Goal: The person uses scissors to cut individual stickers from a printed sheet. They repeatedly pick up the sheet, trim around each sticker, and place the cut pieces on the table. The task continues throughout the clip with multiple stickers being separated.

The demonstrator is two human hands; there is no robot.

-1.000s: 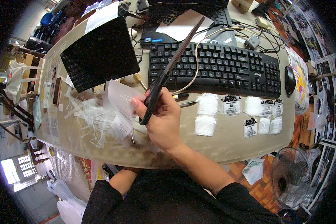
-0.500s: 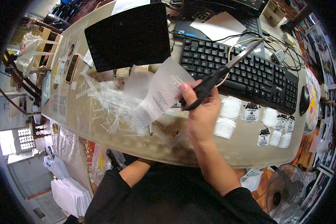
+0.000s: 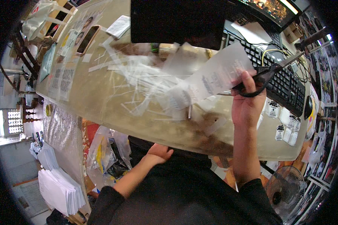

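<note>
My right hand (image 3: 248, 97) is closed over the desk, gripping black-handled scissors (image 3: 264, 77) whose blades point to the upper right across the keyboard. Pinched in the same hand is a translucent printed sheet (image 3: 218, 71), which reaches left over a heap of clear cut strips (image 3: 142, 78). Below the desk's front edge, my left hand (image 3: 160, 151) rests near my lap. Most of its fingers are hidden, so I cannot tell whether they are closed. A short pen-like stick (image 3: 189, 111) lies under the sheet's lower end.
A dark screen (image 3: 178, 22) stands at the back of the desk (image 3: 139, 123). Right of it are the keyboard (image 3: 289, 84) and mouse (image 3: 308, 107). Small printed labels (image 3: 279, 132) lie near the right end. A phone (image 3: 88, 40) lies left; a fan (image 3: 288, 187) stands lower right.
The view has swung left, so the desk sits further right. My left hand has come into sight near my lap. My right hand still holds the scissors and the sheet.
</note>
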